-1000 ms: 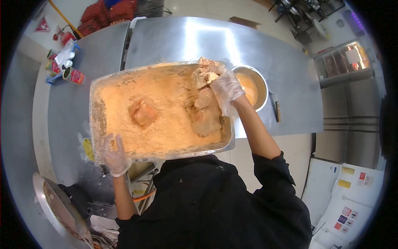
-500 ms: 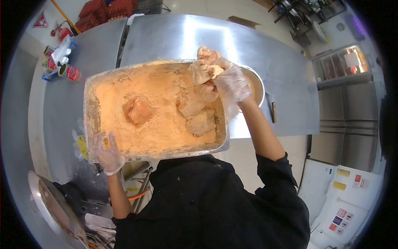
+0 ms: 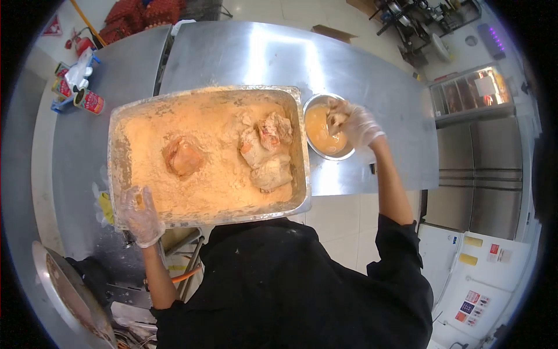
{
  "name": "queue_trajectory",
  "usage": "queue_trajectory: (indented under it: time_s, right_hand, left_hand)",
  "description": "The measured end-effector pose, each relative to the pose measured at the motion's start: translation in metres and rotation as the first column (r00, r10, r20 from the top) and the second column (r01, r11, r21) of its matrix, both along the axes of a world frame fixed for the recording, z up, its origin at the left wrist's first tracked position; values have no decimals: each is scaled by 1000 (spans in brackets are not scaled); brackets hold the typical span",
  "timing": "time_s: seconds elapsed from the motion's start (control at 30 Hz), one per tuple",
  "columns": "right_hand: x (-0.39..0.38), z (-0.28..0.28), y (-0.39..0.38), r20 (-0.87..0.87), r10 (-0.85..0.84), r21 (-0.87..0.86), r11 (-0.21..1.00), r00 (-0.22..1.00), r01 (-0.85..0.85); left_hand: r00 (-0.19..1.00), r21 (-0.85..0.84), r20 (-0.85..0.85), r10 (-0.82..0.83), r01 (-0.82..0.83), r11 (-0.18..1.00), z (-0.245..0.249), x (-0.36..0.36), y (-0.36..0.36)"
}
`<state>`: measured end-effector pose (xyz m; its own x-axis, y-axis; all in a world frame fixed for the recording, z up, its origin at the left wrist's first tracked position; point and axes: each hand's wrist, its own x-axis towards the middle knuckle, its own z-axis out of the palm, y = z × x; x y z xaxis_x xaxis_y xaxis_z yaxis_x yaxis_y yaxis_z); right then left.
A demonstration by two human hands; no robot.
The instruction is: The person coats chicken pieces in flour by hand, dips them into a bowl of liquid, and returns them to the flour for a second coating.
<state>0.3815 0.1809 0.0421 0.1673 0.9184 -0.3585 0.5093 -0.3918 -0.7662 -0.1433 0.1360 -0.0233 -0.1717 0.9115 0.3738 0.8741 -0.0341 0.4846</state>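
Note:
A large metal tray [image 3: 302, 174] holds orange-tinted flour. One pinkish piece of meat [image 3: 184, 156] lies in the flour left of centre, and several coated pieces [image 3: 271, 171] are grouped at the right end. My left hand [image 3: 141, 216], in a clear glove, is at the tray's lower left corner with its fingers apart. To the right of the tray stands a round metal bowl [image 3: 308, 136] of orange-brown liquid. Over the bowl's right side, my gloved right hand [image 3: 359, 125] has its fingers closed round a piece of coated meat [image 3: 337, 119].
The tray and bowl rest on a steel table [image 3: 372, 87]. A red-labelled can [image 3: 89, 101] stands at the far left beside a blue basket. A dark object [image 3: 372, 168] lies below the bowl. At lower left is a large round pan [image 3: 64, 291].
My right hand has moved right and down from over the tray to the bowl. A coated piece now rests at the tray's upper right. My left hand stays at the tray corner.

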Motion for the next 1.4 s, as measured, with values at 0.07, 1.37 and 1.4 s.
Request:
queue_trajectory:
  time_s: [0.07,1.37,1.4]
  right_hand:
    - [15,-34,-5,791,365,-200,913,492,-356]
    - [37,-39,-29,-327,-430,-85,900,842,427]
    - [33,-39,-30,-375,-465,-83,878,802,471]
  left_hand:
    - [1000,9,-20,-4,4,1000,2,2,0]
    - [998,-52,41,-49,51,997,7,2,-2]
    - [997,-43,47,-65,67,997,7,2,-2]
